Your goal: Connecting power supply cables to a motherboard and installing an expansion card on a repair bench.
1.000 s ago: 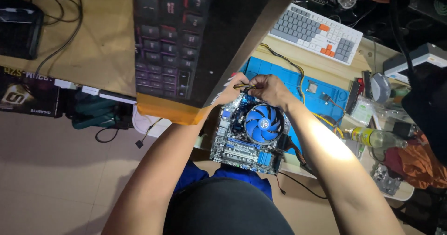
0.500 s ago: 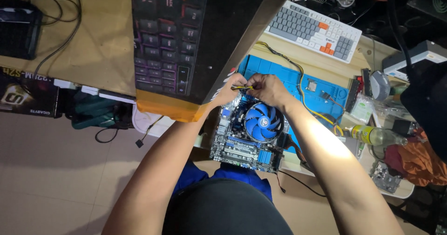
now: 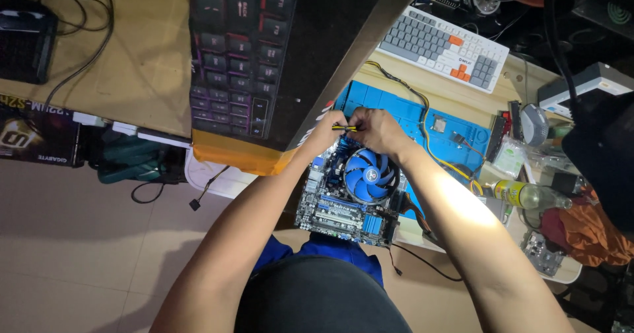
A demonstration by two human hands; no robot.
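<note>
A computer motherboard [image 3: 333,211] with a round blue cooler fan [image 3: 368,175] lies on a blue work mat [image 3: 449,135]. Both my hands meet at the board's far edge. My left hand [image 3: 325,132] and my right hand [image 3: 373,129] pinch a small connector on yellow and black wires [image 3: 345,128] between their fingertips, just above the fan. The connector's end is hidden by my fingers.
A dark keyboard box [image 3: 264,62] juts over the desk's left side. A grey and white keyboard with orange keys [image 3: 444,48] lies behind the mat. A yellow cable [image 3: 429,141] crosses the mat. A bottle [image 3: 525,194], a small circuit board [image 3: 541,250] and cloth [image 3: 591,234] crowd the right.
My hands have stayed at the board's far edge, fingers shifting slightly on the wired connector. The view has barely moved.
</note>
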